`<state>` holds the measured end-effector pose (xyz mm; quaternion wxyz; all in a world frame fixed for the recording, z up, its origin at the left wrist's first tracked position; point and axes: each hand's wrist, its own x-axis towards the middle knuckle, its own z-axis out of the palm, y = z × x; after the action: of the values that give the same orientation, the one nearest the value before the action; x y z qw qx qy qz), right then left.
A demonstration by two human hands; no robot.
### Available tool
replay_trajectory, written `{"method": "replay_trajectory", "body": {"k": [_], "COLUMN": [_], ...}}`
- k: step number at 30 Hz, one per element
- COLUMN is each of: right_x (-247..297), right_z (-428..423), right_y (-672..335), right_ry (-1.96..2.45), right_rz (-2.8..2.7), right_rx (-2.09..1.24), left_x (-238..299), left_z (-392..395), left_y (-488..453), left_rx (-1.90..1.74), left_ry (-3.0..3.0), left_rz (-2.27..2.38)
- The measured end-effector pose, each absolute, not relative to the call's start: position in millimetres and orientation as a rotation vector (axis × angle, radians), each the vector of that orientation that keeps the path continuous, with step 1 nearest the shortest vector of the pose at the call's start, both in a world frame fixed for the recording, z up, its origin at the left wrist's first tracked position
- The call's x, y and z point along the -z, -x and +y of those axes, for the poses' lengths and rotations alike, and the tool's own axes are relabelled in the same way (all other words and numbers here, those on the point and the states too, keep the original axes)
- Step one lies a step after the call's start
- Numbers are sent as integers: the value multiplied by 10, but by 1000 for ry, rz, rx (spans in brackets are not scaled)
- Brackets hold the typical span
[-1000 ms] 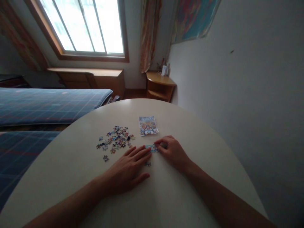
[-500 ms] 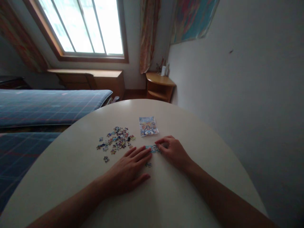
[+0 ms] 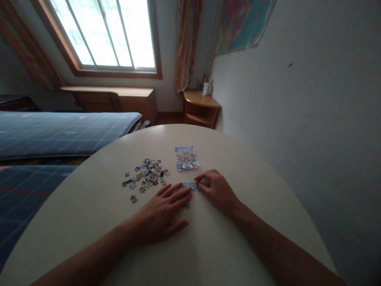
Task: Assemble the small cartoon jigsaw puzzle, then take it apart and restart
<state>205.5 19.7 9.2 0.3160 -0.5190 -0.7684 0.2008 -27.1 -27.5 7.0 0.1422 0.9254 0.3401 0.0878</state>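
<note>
A short strip of joined light-blue jigsaw puzzle pieces [image 3: 193,186] lies on the white table between my hands. My left hand [image 3: 162,214] rests flat, fingers spread, its fingertips on the strip's left end. My right hand [image 3: 218,190] is pinched at the strip's right end, thumb and forefinger on a puzzle piece that they mostly cover. Just below the strip, a loose puzzle piece [image 3: 186,206] sits partly under my left fingers. To the left is a pile of mixed puzzle pieces [image 3: 151,172], with a single dark piece [image 3: 133,199] apart from it.
Beyond my hands lies a small printed picture packet [image 3: 186,159] with a cartoon face. The round white table [image 3: 223,246] stands close to the wall [image 3: 312,131] on the right. A bed with a plaid cover [image 3: 68,133] is at the left, and a corner shelf [image 3: 202,99] stands behind.
Both hands stay almost in place, with the right fingers still at the strip's right end. The view has shifted very slightly.
</note>
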Motion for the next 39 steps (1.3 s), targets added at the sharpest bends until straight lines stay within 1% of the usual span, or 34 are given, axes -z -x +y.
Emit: {"method": "replay_trajectory", "body": {"k": [4,8,22,30,36,39], "right_x": [-110,-150,-295,-236,-164,-123], "right_z": [215,207,40,84,122,146], "right_y": [-2111,-2205,-2167,-2201,-2191,-2140], "right_ry": [1306,1239,1261,1253,1245,1295], "right_rz": [-2097,-2314,-2678,-2619,-2487,-2402], "right_rx": [-499,-410,-129,-200,-294,-316], "left_x": [-61,-59,-64,-41,-35,-36], "left_z": [-272,-273,-268,-276,-210,-161], "left_y": [276,277,275,271,306,345], "left_rx": [-277,-259,-222,-345,-591,-625], "left_ry": [-2669,-2672,-2699,-2693,-2654,-2636], "left_rz": [973,978,969,973,1110,1138]}}
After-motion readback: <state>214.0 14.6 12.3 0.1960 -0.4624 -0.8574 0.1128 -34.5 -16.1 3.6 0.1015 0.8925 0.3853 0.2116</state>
